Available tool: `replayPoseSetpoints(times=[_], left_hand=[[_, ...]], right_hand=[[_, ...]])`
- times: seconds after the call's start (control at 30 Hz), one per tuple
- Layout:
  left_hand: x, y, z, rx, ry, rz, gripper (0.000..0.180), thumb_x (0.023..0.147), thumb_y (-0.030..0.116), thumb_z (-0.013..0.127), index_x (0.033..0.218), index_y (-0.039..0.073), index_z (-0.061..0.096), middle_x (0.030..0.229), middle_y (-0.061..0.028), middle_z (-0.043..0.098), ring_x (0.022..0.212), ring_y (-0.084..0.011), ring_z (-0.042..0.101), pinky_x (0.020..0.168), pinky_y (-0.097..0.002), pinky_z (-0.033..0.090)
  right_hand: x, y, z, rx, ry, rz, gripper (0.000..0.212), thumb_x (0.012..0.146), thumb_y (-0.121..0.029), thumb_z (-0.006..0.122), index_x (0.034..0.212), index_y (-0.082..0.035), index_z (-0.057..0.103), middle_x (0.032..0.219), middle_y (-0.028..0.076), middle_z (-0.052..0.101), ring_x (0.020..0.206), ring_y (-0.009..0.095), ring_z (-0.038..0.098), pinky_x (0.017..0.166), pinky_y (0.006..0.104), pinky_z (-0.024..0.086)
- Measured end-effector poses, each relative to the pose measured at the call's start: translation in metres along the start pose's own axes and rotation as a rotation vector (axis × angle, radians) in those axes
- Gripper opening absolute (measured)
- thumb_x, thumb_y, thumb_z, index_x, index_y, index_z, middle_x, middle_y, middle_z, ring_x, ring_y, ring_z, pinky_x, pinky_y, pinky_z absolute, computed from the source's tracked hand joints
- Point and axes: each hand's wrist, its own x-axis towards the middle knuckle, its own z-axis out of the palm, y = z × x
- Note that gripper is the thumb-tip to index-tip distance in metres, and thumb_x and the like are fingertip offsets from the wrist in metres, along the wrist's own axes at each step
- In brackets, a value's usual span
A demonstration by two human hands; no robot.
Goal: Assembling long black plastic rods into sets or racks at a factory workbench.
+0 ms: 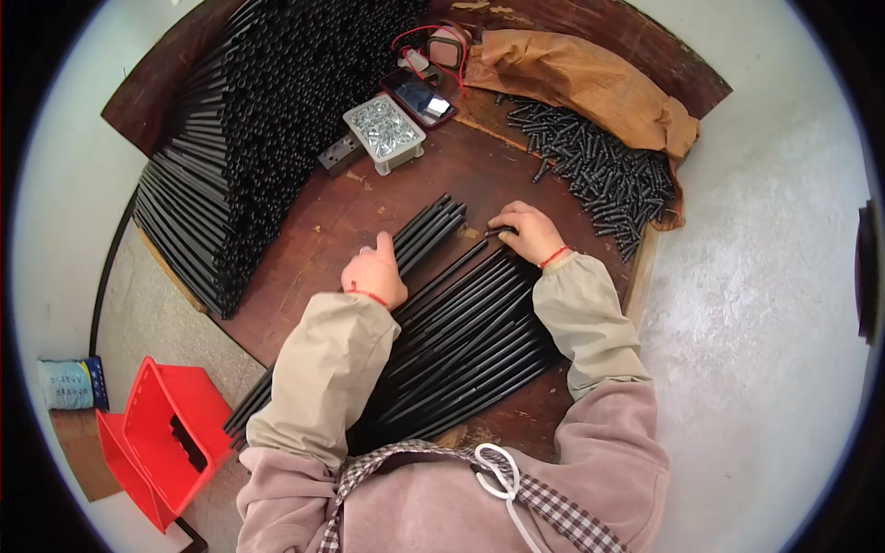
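My left hand (373,272) is closed round a bundle of thin black tubes (431,230), its thumb lying along them. The bundle runs back under my left forearm, and its other ends show at the lower left. My right hand (529,232) pinches a small dark ribbed piece (499,229) between thumb and fingers. It is close to the end of one black tube; whether they touch I cannot tell. Below both hands a spread layer of black tubes (470,346) lies slantwise on the reddish-brown table (461,166), partly hidden by my arms.
A large stack of black tubes (277,138) rises at the far left. Small dark ribbed pieces (599,175) spill from brown paper (572,78) at the far right. Between them are a white tray of small metal parts (419,145) and a phone (417,97). A red bin (205,396) stands lower left.
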Motion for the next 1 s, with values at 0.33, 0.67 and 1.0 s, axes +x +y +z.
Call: replayPoseSetpoints(times=[0.33,0.67,1.0], left_hand=[[-0.024,-0.01,-0.013,-0.201,-0.098,0.118,0.061,0.061,0.017,0.067,0.114,0.008,0.039,0.088,-0.0196,0.057,0.078,-0.0367,0.059,0.069,-0.0418,0.048],[-0.023,-0.007,-0.017,-0.295,-0.174,0.145,0.07,0.06,0.024,0.073,0.119,0.009,0.039,0.095,-0.0186,0.058,0.087,-0.0348,0.058,0.076,-0.0392,0.047],[-0.024,-0.004,-0.019,-0.272,-0.191,0.125,0.068,0.058,0.024,0.072,0.117,0.01,0.041,0.092,-0.0173,0.059,0.084,-0.0336,0.059,0.072,-0.0392,0.047]], right_hand=[[0.001,-0.011,-0.003,0.149,-0.091,0.065,0.016,0.068,-0.005,0.061,0.082,-0.011,0.067,0.088,0.004,0.058,0.083,0.024,0.056,0.077,0.0311,0.046],[0.002,-0.005,-0.001,0.134,-0.122,0.022,0.015,0.067,-0.005,0.062,0.081,-0.01,0.066,0.084,0.005,0.058,0.08,0.024,0.056,0.074,0.0312,0.046],[0.002,-0.006,-0.009,0.101,-0.158,0.033,0.015,0.066,-0.003,0.062,0.08,-0.008,0.065,0.084,0.005,0.059,0.073,0.023,0.056,0.07,0.0299,0.046]])
